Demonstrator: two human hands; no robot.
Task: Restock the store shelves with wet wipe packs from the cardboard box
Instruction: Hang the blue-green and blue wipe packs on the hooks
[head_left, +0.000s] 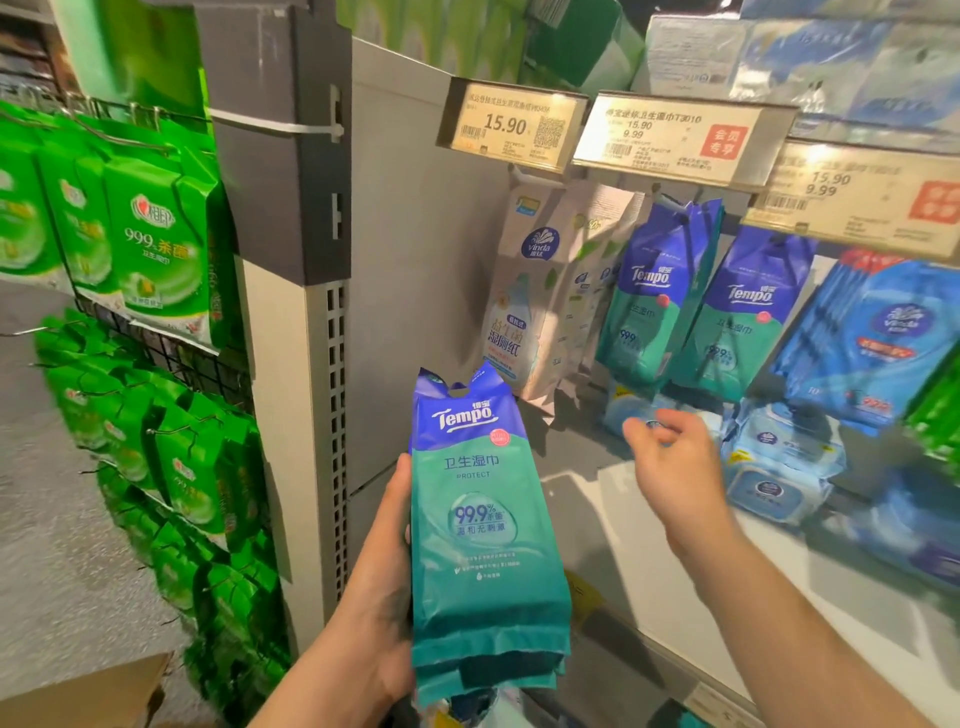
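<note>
- The left hand (382, 587) holds a small stack of blue and teal plastic Tempo wet wipe packs (483, 530) upright, low in front of the shelves. Its fingers are wrapped around the stack.
- The right hand (670, 462) reaches toward the grey metal shelf (649, 561), holding nothing, fingers loosely bent.
- Matching hanging teal packs (649, 312) are on hooks above.
- A corner of the brown cardboard box (88, 696) shows bottom left.

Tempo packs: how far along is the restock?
Done: two Tempo packs already hang below the 9.99 tag. In hand: the left hand grips a small stack of Tempo packs; the right hand reaches toward the shelf, holding nothing visible. Left: hanging that stack.
</note>
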